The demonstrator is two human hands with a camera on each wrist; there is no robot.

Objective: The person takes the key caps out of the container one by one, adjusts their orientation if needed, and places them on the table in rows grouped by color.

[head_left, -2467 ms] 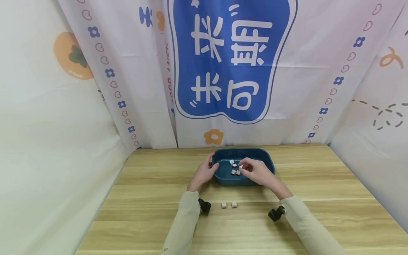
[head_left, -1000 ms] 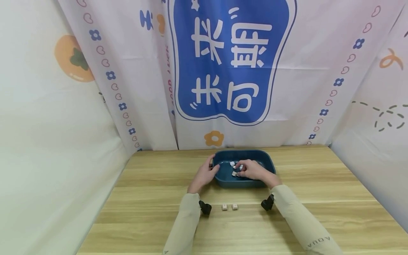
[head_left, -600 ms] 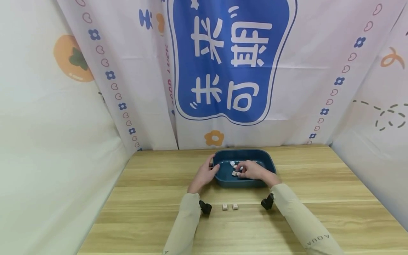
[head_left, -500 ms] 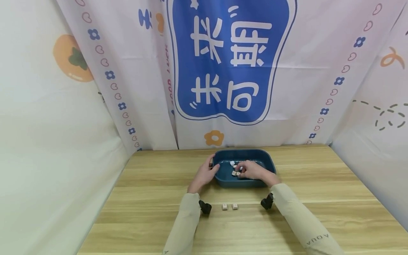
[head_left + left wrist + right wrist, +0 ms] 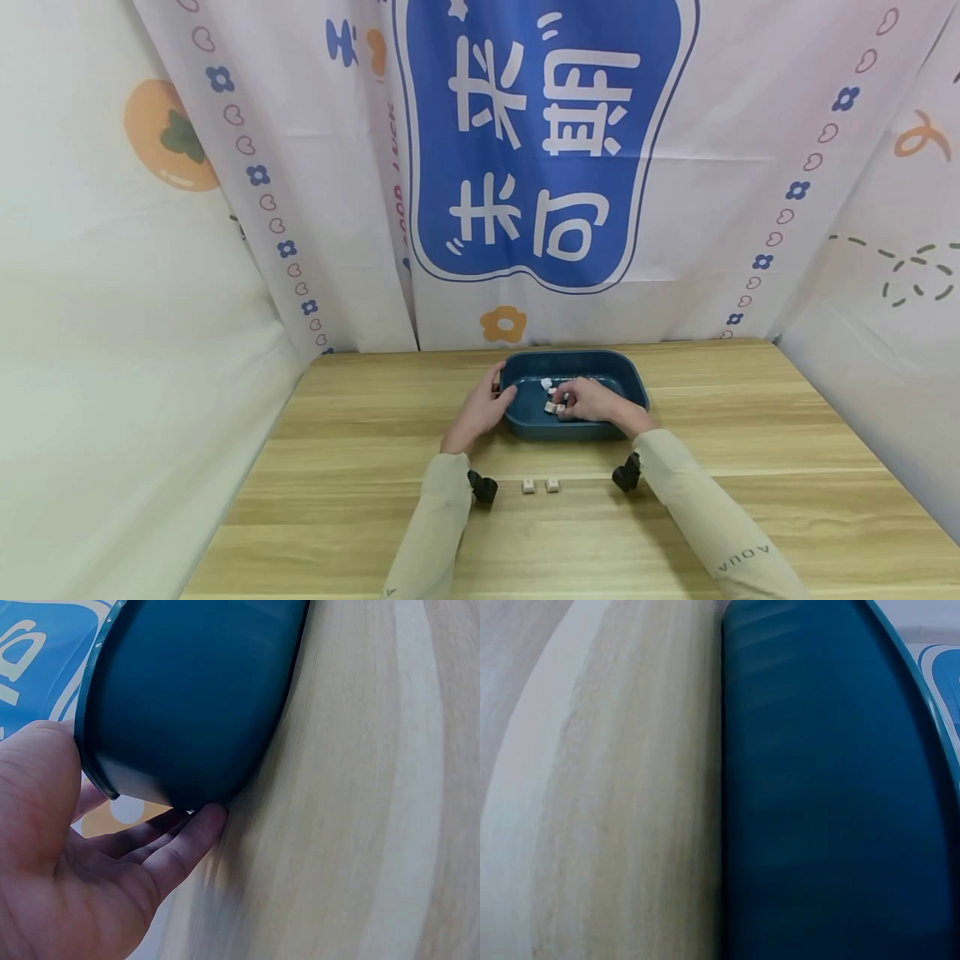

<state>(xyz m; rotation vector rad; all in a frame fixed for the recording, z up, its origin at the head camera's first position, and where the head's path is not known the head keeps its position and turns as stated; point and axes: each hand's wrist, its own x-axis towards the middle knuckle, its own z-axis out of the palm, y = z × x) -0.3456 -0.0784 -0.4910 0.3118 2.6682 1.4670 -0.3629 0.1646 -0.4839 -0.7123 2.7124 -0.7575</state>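
Plainly, the left hand (image 5: 480, 409) gripped the blue tray (image 5: 573, 432) at its left end; the right hand (image 5: 596, 402) curled inside, any hold hidden. Small pieces (image 5: 551, 407) lay just beside it, likely light and hard, best pinched across opposite sides; two cubes (image 5: 552, 487) sat on the table (image 5: 360, 467).

Printed cloth (image 5: 525, 158) hangs behind; the wooden table (image 5: 585, 542) shows striped grain
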